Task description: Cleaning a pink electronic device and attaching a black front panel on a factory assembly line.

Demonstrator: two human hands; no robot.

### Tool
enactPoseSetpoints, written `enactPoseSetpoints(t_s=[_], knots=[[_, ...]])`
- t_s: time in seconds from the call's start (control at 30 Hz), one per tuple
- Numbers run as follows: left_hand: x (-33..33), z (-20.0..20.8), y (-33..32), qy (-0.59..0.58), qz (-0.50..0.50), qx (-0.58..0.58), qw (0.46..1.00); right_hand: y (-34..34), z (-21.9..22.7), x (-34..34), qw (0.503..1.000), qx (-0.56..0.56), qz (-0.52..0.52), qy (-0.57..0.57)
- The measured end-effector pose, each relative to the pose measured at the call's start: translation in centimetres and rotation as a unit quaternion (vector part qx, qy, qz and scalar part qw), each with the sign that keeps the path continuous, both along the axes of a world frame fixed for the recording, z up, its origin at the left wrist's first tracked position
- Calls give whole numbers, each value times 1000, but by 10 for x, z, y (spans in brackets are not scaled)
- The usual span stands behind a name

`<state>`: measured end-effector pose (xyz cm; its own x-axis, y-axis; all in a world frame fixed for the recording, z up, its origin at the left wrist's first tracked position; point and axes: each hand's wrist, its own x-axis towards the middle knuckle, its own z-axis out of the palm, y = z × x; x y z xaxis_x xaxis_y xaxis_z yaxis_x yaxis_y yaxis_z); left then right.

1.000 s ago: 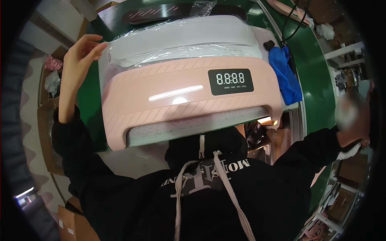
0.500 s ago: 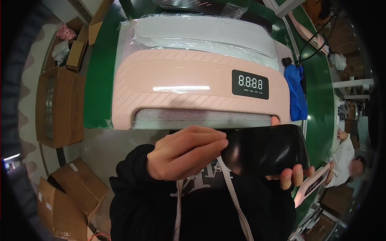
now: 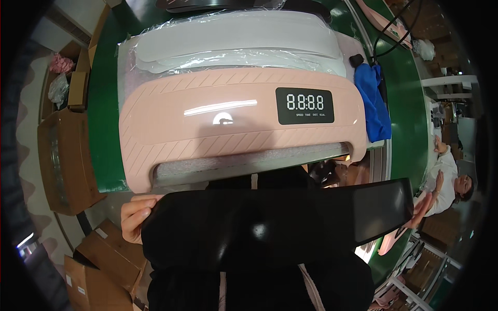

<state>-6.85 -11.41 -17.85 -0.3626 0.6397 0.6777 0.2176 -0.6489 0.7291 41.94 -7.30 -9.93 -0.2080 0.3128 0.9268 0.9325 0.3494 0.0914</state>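
Observation:
A long, glossy black panel [image 3: 249, 228] with rounded corners stretches level across my front, below the table edge. At its left end, the fingers of my left hand [image 3: 136, 216] grip the upper corner. My right hand [image 3: 423, 210] holds the other end, mostly hidden behind it, with a few fingers showing past the edge. A lighter grey rectangle marks the panel's right part. Just beyond lies a pink plastic cover [image 3: 223, 111] with a dark digital display window [image 3: 305, 105] and slanted grooves, resting on foam wrap [image 3: 249, 163]; neither hand touches it.
White panels [image 3: 238, 39] in clear plastic lie behind the pink cover on the green table [image 3: 101, 140]. A blue cloth [image 3: 372, 103] and black cable [image 3: 377, 39] are at right. Cardboard boxes [image 3: 70, 160] stand at left. A person in white [image 3: 442, 179] sits far right.
My left hand has moved left to the panel's far corner. The panel, earlier seen foreshortened and tilted, now spreads wide between both hands. The view has shifted too.

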Motion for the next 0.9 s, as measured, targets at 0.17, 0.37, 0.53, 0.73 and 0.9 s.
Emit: enactPoseSetpoints(t_s=[0.17,0.37,0.53,0.73,0.9], knots=[[-3,0,-8,75,36,-95,992,-16,-33,21,890,-297,129,320],[-2,-11,-16,-31,189,-187,964,22,-56,-35,922,-248,168,244],[-16,13,-10,-112,149,-261,947,50,-64,-26,818,-320,300,373],[-24,38,26,-81,162,-338,923,85,-63,-54,624,-367,260,639],[-22,35,68,-19,210,-376,902,112,-81,-56,727,-412,218,504]])
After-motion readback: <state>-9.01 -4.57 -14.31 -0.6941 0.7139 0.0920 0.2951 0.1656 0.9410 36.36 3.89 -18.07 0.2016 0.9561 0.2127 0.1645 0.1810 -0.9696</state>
